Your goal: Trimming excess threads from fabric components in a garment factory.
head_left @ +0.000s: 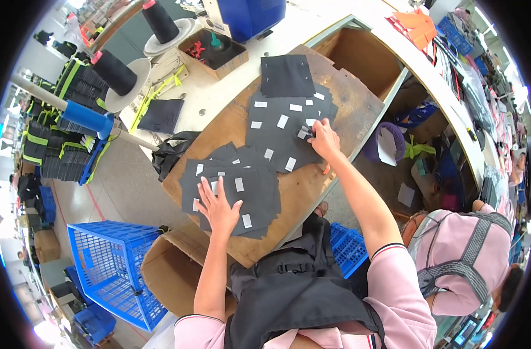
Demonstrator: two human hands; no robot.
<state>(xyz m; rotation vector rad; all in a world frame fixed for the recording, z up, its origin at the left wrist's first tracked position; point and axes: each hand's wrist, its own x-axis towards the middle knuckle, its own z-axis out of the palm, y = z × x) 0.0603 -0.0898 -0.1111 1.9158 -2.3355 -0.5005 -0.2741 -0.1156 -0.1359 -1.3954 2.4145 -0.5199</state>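
Note:
My left hand (217,209) lies with fingers spread on a pile of black fabric pieces (259,195) on the brown board. Small white labels dot these pieces. Farther off and to the right, my right hand (325,141) is closed in a pinch over a second spread of black fabric pieces (265,131), also dotted with white labels. A small dark thing shows at its fingertips beside one label; its kind is unclear. At the far end of that spread lies a stack of smaller dark fabric panels (287,75).
The worn wooden board (358,99) adjoins a white table (224,96) with thread cones (115,72) and an open cardboard box (216,55). A blue crate (117,273) and a carton (172,273) stand at left. A co-worker in pink (463,250) sits close at right.

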